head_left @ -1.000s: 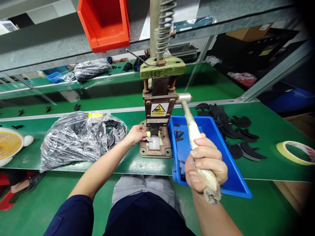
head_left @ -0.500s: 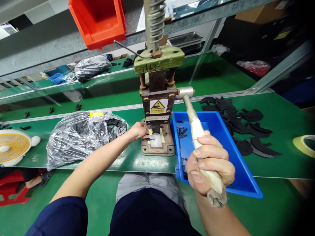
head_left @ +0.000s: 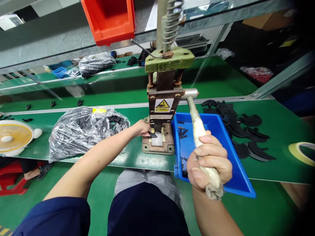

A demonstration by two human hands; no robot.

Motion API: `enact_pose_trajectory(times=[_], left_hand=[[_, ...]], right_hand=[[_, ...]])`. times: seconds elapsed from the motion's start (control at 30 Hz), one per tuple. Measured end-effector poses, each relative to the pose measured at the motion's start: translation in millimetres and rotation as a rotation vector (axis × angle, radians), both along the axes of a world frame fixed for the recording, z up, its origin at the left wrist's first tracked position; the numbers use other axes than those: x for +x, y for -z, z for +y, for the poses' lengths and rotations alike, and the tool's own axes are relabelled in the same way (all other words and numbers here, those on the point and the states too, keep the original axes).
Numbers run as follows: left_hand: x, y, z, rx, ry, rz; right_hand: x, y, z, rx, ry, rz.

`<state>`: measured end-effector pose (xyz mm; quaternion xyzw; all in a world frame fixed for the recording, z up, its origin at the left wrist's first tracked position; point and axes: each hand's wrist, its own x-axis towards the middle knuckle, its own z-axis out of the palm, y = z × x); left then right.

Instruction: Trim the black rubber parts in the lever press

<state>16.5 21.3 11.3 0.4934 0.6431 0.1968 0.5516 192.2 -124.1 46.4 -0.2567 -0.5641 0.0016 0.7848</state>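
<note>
My right hand (head_left: pixel 210 160) is wrapped round the taped lever (head_left: pixel 198 126) of a hand press (head_left: pixel 161 101). The lever slants down toward me from the press's right side. My left hand (head_left: pixel 142 127) pinches a small dark curved part (head_left: pixel 153 134) at the left of the press base (head_left: pixel 147 148), under the ram. Fingers hide much of that part. A pale metal plate (head_left: pixel 157 141) lies on the base beside it. The press carries a yellow warning label (head_left: pixel 163 105).
Left of the press lies a clear plastic bag (head_left: pixel 73 134) of dark curved parts. A blue bin (head_left: pixel 236 170) with small black pieces stands at the right, beside a pile of black curved parts (head_left: pixel 256 150). Also around are a fan (head_left: pixel 14 137), tape roll (head_left: pixel 304 154) and red bin (head_left: pixel 110 36).
The camera view has shifted, so the press appears slightly further right. My left hand holds the dark part a little further in under the ram. My right hand keeps its grip on the lever.
</note>
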Motion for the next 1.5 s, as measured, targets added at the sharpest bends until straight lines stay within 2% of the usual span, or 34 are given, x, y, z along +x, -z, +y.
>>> enact_pose_trajectory(times=[0.1, 0.17, 0.23, 0.37, 0.43, 0.6, 0.7, 0.8, 0.9, 1.03, 1.1, 1.13, 1.2, 1.27, 1.33, 1.4, 1.5], left_hand=[[1, -7.9, -4, -0.130, -0.036, 0.100], [-2, -8.9, -6, -0.121, -0.034, 0.114], [-10, -5.5, -8, -0.036, -0.022, 0.161], [-30, 7.1, -16, 0.269, 0.044, 0.267], [-34, 9.8, -21, 0.288, 0.058, 0.207], [-22, 1.0, -28, 0.080, -0.063, -0.105], [-16, -2.3, -32, 0.058, -0.105, -0.200], [-18, 1.1, -38, 0.060, -0.178, -0.363], [-28, 6.1, -48, 0.099, -0.234, -0.454], [-48, 4.8, -65, 0.166, -0.218, -0.521], [-59, -0.1, -74, 0.189, -0.183, -0.558], [-63, -3.2, -78, 0.198, -0.170, -0.570], [-71, -9.7, -86, 0.215, -0.148, -0.585], [-77, -15.6, -92, 0.230, -0.117, -0.590], [-80, -20.9, -98, 0.246, -0.059, -0.594], [-82, -26.4, -103, 0.268, 0.027, -0.593], [-84, -37.9, -112, 0.334, 0.186, -0.554]], right_hand=[[2, 0.5, -3, -0.003, 0.001, 0.000], [4, -0.6, -6, -0.055, -0.011, -0.046], [6, -2.4, -10, -0.113, -0.020, -0.094], [5, -5.0, -13, -0.140, -0.011, -0.106], [2, -5.3, -13, -0.119, 0.010, -0.072], [-3, -7.7, -12, -0.112, 0.040, -0.045], [-3, -13.8, -11, -0.101, 0.037, -0.029], [-2, -25.9, -6, -0.067, 0.022, -0.017], [0, -47.2, 5, -0.011, -0.020, -0.029], [-1, -79.3, 19, -0.026, -0.071, 0.007], [-3, -83.9, 22, -0.134, -0.092, 0.045], [-5, -80.9, 21, -0.232, -0.083, 0.068], [-10, -64.5, 17, -0.526, -0.051, 0.085], [-19, -39.0, 10, -0.843, -0.068, 0.034], [-30, -13.6, 3, -1.044, -0.161, -0.036], [-42, 3.8, -1, -1.173, -0.285, -0.061], [-56, 10.9, -5, -1.353, -0.552, -0.056]])
